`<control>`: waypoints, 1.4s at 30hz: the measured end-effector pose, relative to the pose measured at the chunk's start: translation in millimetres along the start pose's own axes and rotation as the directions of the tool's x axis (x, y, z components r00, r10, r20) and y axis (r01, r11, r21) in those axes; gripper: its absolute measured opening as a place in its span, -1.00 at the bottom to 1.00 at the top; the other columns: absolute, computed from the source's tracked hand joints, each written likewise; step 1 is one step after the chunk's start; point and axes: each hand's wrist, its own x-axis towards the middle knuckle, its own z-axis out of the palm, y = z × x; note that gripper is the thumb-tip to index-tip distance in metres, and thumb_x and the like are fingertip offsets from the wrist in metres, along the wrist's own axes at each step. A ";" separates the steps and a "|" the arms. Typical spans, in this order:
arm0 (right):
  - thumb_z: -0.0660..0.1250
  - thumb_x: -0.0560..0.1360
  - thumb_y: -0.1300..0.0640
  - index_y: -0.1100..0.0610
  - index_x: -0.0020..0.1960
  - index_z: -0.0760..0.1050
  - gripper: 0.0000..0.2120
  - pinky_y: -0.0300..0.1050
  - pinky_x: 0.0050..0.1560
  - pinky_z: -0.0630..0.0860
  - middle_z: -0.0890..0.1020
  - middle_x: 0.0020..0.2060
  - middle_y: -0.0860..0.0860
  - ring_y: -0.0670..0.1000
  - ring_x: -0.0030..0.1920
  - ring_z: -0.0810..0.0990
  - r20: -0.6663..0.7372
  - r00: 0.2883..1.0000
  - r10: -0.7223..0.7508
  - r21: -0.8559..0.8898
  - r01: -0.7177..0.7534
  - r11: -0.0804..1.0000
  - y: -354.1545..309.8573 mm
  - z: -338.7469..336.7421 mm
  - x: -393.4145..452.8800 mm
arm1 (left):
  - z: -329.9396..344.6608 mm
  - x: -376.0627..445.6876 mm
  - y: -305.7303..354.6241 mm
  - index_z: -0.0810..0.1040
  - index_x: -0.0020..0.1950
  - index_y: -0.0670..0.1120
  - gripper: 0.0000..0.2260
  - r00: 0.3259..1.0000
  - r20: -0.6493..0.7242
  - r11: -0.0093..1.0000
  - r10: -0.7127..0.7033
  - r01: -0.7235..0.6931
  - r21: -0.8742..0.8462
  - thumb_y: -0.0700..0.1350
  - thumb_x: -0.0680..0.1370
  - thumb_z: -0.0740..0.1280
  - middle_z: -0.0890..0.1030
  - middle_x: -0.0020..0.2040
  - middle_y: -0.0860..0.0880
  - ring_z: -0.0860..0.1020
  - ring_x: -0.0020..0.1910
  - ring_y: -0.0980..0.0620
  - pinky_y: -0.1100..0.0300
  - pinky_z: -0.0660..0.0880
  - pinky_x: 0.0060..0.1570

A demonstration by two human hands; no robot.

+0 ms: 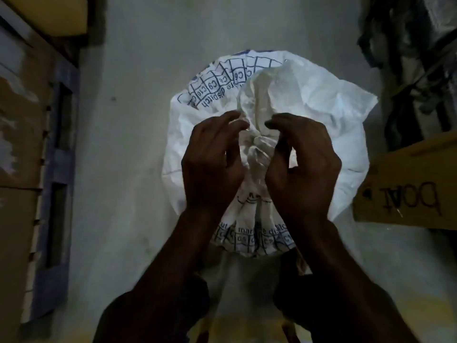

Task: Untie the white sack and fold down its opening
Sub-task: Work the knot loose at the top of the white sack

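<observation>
The white sack (321,125) with blue grid print stands on the grey floor in the middle of the view. Its top is gathered into a tight bunched neck (257,144) between my hands. My left hand (212,164) curls its fingers at the left side of the neck, fingertips on the crumpled fabric. From the right, my right hand (301,169) has its fingers bent round the same bunch. I cannot make out a separate tie or string in the folds. The sack's flared mouth (254,241) spreads out below my wrists.
A yellow cardboard box (405,184) with handwritten letters sits at the right, close to the sack. Brown cartons (17,144) and a blue pallet edge (54,194) line the left. Dark clutter (415,58) fills the upper right. Bare concrete floor (128,120) lies between.
</observation>
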 end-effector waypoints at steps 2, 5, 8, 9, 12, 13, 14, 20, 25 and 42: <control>0.33 0.52 0.49 0.31 0.14 0.69 -0.73 0.04 0.23 0.59 0.73 0.09 0.15 0.16 0.17 0.69 -0.051 0.998 -0.027 0.004 0.027 1.000 9.4 1.4 -10.8 | 6.4 -10.1 -6.9 0.74 0.15 -0.21 -0.77 0.999 -0.034 0.999 0.027 -0.028 -0.023 -0.43 0.59 0.40 0.73 0.24 -0.09 0.68 0.25 -0.09 0.06 0.55 0.32; 0.30 0.55 0.41 0.30 0.14 0.69 -0.75 0.03 0.21 0.60 0.73 0.09 0.14 0.15 0.15 0.70 -0.070 0.994 -0.088 -0.003 0.088 0.996 18.4 4.7 -19.5 | 16.7 -17.7 -10.8 0.74 0.15 -0.20 -0.78 0.994 -0.052 0.995 0.093 -0.094 -0.026 -0.40 0.61 0.38 0.73 0.25 -0.08 0.68 0.25 -0.09 0.07 0.56 0.31; 0.31 0.51 0.40 0.28 0.15 0.68 -0.72 0.00 0.19 0.59 0.73 0.10 0.13 0.14 0.15 0.69 -0.045 0.990 -0.135 -0.019 0.135 0.991 26.5 -0.2 -27.1 | 14.1 -19.4 -14.5 0.75 0.17 -0.17 -0.78 0.984 -0.062 0.986 0.168 -0.167 0.019 -0.36 0.62 0.37 0.73 0.26 -0.06 0.67 0.27 -0.07 0.12 0.55 0.32; 0.31 0.50 0.40 0.27 0.15 0.68 -0.71 -0.01 0.18 0.59 0.72 0.11 0.12 0.14 0.15 0.69 -0.044 0.989 -0.141 -0.026 0.140 0.990 28.0 -3.1 -32.0 | 11.3 -20.7 -14.1 0.74 0.18 -0.17 -0.78 0.980 -0.081 0.983 0.181 -0.180 0.020 -0.36 0.63 0.37 0.73 0.25 -0.06 0.67 0.27 -0.06 0.13 0.55 0.32; 0.32 0.51 0.37 0.23 0.17 0.68 -0.71 -0.07 0.23 0.58 0.70 0.19 0.11 0.11 0.24 0.66 -0.008 0.986 -0.166 -0.037 0.166 0.985 31.1 -10.9 -43.8 | -2.2 -29.0 -10.0 0.72 0.21 -0.17 -0.78 0.967 -0.100 0.972 0.236 -0.236 0.013 -0.34 0.65 0.35 0.72 0.26 -0.06 0.66 0.28 -0.05 0.11 0.54 0.34; 0.32 0.52 0.37 0.21 0.19 0.68 -0.70 -0.09 0.26 0.57 0.68 0.23 0.10 0.09 0.29 0.64 0.006 0.986 -0.165 -0.037 0.165 0.986 32.2 -14.1 -47.4 | -7.7 -33.0 -8.2 0.72 0.23 -0.17 -0.78 0.965 -0.095 0.969 0.246 -0.247 0.005 -0.34 0.66 0.35 0.72 0.27 -0.06 0.66 0.29 -0.06 0.11 0.53 0.35; 0.33 0.53 0.37 0.20 0.21 0.67 -0.69 -0.10 0.29 0.55 0.67 0.27 0.09 0.08 0.32 0.63 0.014 0.987 -0.160 -0.031 0.161 0.987 33.9 -17.4 -51.2 | -12.9 -38.0 -6.8 0.71 0.25 -0.17 -0.77 0.966 -0.089 0.969 0.245 -0.246 -0.006 -0.34 0.66 0.34 0.72 0.27 -0.06 0.65 0.30 -0.05 0.10 0.53 0.36; 0.25 0.37 0.50 0.13 0.29 0.63 -0.43 0.04 0.29 0.59 0.58 0.42 0.04 0.06 0.45 0.54 0.113 0.976 -0.189 -0.022 0.192 0.981 48.0 -40.1 -61.2 | -28.5 -61.5 -2.7 0.64 0.39 -0.16 -0.63 0.957 0.015 0.956 0.291 -0.290 -0.041 -0.38 0.61 0.34 0.67 0.36 -0.06 0.60 0.39 -0.06 -0.07 0.49 0.43; 0.30 0.41 0.47 0.12 0.42 0.56 -0.38 -0.25 0.48 0.38 0.48 0.53 0.02 0.02 0.56 0.43 0.186 0.961 -0.205 -0.037 0.215 0.976 60.2 -53.9 -66.8 | -17.9 -60.0 5.0 0.42 0.62 0.01 -0.36 0.910 0.249 0.934 0.332 -0.355 0.048 -0.16 0.53 0.45 0.42 0.62 -0.01 0.31 0.66 -0.06 -0.27 0.19 0.61; 0.52 0.58 0.14 0.00 0.66 0.27 -0.26 -0.04 0.51 0.44 0.23 0.69 -0.02 -0.01 0.67 0.23 0.268 0.956 -0.121 -0.062 0.142 0.988 102.8 -10.0 -42.7 | 41.1 -6.2 -38.8 0.49 0.52 0.20 -0.60 0.954 0.218 0.975 0.204 -0.217 0.037 0.12 0.68 0.38 0.51 0.52 0.25 0.47 0.45 -0.06 -0.05 0.45 0.44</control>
